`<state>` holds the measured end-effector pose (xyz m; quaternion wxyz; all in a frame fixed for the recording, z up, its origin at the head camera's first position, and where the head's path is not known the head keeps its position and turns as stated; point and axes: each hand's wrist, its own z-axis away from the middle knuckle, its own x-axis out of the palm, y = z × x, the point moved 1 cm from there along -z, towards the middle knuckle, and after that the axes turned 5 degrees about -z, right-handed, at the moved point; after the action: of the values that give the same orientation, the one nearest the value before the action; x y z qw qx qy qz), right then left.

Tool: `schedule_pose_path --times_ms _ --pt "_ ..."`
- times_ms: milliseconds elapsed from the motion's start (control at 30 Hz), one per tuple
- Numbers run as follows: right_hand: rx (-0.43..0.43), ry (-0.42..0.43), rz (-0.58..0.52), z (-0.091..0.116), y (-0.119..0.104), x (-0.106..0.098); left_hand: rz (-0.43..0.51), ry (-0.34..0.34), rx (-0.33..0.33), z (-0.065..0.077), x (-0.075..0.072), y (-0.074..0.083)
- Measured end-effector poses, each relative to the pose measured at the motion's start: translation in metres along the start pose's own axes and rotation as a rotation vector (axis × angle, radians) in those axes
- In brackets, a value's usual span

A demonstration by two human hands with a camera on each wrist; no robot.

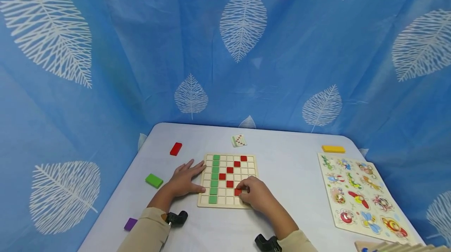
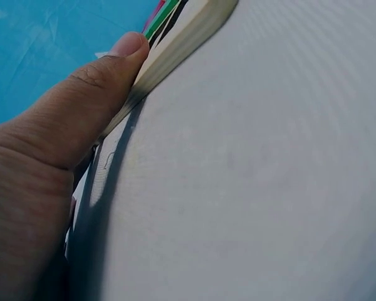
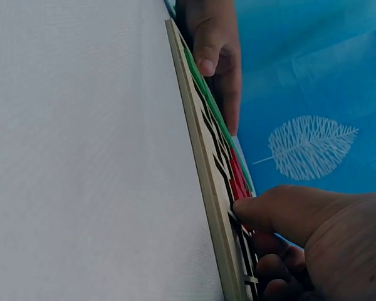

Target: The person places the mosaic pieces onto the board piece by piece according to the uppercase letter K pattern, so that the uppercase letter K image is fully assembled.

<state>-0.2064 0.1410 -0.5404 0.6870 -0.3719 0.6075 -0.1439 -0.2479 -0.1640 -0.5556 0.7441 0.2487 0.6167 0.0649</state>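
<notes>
A square wooden grid board [image 1: 229, 200] lies on the white table, with a column of green tiles [image 1: 214, 183] near its left side and a bent diagonal of red tiles [image 1: 230, 170]. My left hand [image 1: 181, 181] rests at the board's left edge, fingers spread and thumb touching the rim. At the lower right of the grid, my right hand [image 1: 257, 193] pinches the lowest red tile [image 1: 237, 192], its fingers bent. In the right wrist view, the right thumb [image 3: 254, 210] is against the tile, whose far part is hidden.
Behind the board lies a small pattern card [image 1: 239, 140]. A red block [image 1: 175, 149], green block [image 1: 154, 180] and purple block [image 1: 130, 224] lie on the left. To the right are a yellow block [image 1: 333, 149], an insect picture board [image 1: 356, 226] and a ridged wooden piece [image 1: 405, 247].
</notes>
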Motion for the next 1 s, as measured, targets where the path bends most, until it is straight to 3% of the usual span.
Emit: schedule_pose_path --times_ms 200,400,500,633,800,1000 --pt "0.001 -0.015 -0.057 0.003 0.005 -0.005 -0.009 0.0 0.008 -0.002 0.002 0.001" --pt "0.059 0.045 -0.156 0.017 0.021 -0.027 -0.013 0.007 -0.002 -0.003 0.002 0.0" --pt "0.127 0.017 -0.131 0.028 0.032 -0.044 -0.012 0.006 -0.007 -0.002 0.002 0.0" --pt "0.187 -0.081 -0.068 0.043 0.043 -0.059 -0.008 -0.001 -0.004 -0.002 0.001 0.001" --pt "0.156 -0.15 -0.004 0.055 0.051 -0.064 0.003 -0.002 -0.006 -0.002 0.002 0.001" --pt "0.108 -0.129 0.025 0.057 0.052 -0.061 0.0 0.0 -0.012 -0.002 0.002 0.0"
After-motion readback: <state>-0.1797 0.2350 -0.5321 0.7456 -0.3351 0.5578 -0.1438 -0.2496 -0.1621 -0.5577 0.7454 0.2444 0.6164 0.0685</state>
